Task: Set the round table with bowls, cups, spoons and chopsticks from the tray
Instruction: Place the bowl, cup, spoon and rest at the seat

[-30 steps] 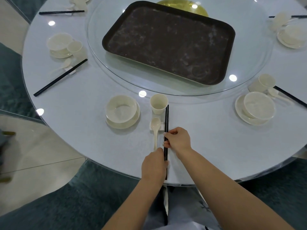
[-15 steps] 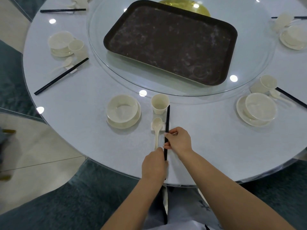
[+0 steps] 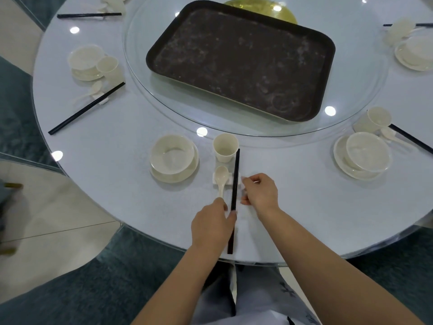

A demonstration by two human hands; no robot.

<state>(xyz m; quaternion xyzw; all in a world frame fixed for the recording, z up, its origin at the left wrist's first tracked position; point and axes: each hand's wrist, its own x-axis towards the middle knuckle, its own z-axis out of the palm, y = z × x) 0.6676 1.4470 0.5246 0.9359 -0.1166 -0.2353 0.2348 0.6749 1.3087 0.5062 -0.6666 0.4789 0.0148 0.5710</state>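
The black chopsticks (image 3: 235,184) lie across the small white rest (image 3: 226,179) at the near place setting, tips up beside the cup (image 3: 225,147), handle ends running back to the table (image 3: 117,146) edge under the left hand (image 3: 212,227). The left hand's fingertips touch the pair near its lower half; whether they pinch it or only nudge it I cannot tell, since the knuckles hide the contact. The right hand (image 3: 260,193) sits just beside the chopsticks with fingers loosely curled and nothing visibly in them. The spoon (image 3: 221,179) rests on the same holder, bowl (image 3: 172,157) on its saucer to the left, and the brown tray (image 3: 241,64) on the glass turntable (image 3: 138,73) looks bare — so this seems the last setting. The risk is the overhang: the chopstick ends reach right to the rim, and a careless withdrawal of the left hand could drag them off the rest, roll them against the spoon, or tip them off the table — a sideways knock might also bump the cup
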